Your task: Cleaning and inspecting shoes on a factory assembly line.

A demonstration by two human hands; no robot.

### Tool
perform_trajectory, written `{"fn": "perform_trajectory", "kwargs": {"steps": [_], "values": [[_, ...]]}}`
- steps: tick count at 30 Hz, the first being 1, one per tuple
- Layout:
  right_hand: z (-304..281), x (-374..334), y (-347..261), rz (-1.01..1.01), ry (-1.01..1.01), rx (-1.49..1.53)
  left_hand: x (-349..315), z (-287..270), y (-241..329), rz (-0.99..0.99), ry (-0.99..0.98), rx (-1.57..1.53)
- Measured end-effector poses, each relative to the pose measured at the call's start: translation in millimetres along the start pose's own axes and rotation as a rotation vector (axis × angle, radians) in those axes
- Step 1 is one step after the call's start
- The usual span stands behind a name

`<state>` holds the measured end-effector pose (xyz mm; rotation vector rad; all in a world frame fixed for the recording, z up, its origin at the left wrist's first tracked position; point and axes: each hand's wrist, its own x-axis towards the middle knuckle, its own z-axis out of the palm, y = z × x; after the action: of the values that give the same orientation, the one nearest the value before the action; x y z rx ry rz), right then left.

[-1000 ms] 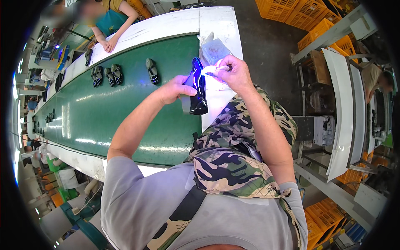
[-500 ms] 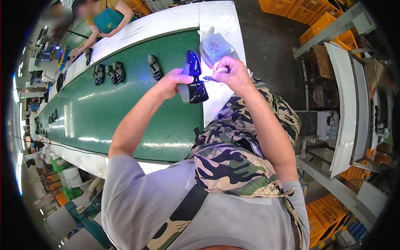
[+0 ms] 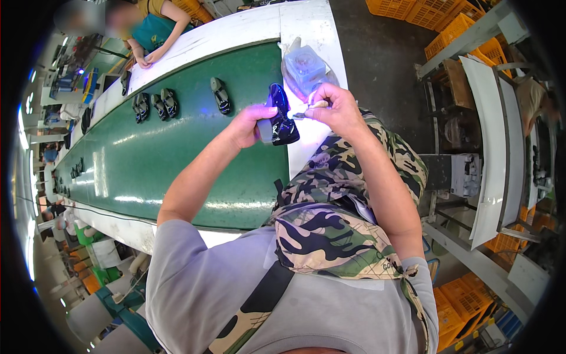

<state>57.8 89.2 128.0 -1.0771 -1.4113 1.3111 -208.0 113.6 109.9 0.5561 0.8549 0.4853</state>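
Note:
A glossy black shoe [image 3: 285,128] with a grey sole is in my left hand [image 3: 252,125], thumb along its near side and fingers beneath. It hangs over the right end of the green conveyor belt, toe toward me. Just right of the shoe, my right hand [image 3: 337,110] is closed in a pinch on a small, pale thing with a dark tip, too small to name. A bright bluish-white glow lies between the shoe and these fingertips. Beyond my right hand, a translucent bluish plastic container [image 3: 305,66] stands on the white table edge [image 3: 309,23].
Several dark strappy shoes [image 3: 220,96] lie along the far side of the green belt [image 3: 147,159]. Across it, a person in a teal apron [image 3: 152,34] leans on the white ledge. Orange crates [image 3: 407,13] are stacked at the far right, near a metal rack [image 3: 501,141].
The shoe has tilted in my left hand, its far end lower. My right hand has shifted slightly right and nearer me. The person across has drawn their hands back from a shoe.

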Motion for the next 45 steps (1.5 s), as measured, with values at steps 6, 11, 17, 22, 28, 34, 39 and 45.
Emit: {"fn": "perform_trajectory", "kwargs": {"steps": [6,11,17,22,28,34,39,45], "values": [[-5.4,-6.0,-5.9,0.034,-0.020,-0.010,0.4,6.0,-10.8,-0.025,0.081,-0.107],[-10.8,-7.5,-5.5,-0.029,-0.039,-0.047,3.3,3.6,-15.5,-0.025,0.133,-0.111],[-12.7,-9.8,-13.4,-0.187,-0.042,0.006,-1.7,11.8,-19.0,-0.010,0.098,-0.202],[-13.6,-12.0,-17.1,-0.262,-0.030,0.006,-0.6,7.7,-28.7,-0.092,0.054,-0.383],[-13.3,-14.1,-14.1,-0.301,-0.022,0.009,-2.9,17.5,-41.0,-0.052,0.048,-0.545],[-13.7,-16.0,-10.9,-0.366,0.004,-0.024,-1.4,29.1,-53.4,0.004,-0.012,-0.688],[-15.4,-16.2,-14.2,-0.334,0.019,-0.020,5.0,32.9,-62.7,0.051,-0.071,-0.755],[-18.2,-11.1,-9.7,-0.369,0.032,0.007,6.5,44.5,-60.9,0.141,-0.111,-0.845]]}}
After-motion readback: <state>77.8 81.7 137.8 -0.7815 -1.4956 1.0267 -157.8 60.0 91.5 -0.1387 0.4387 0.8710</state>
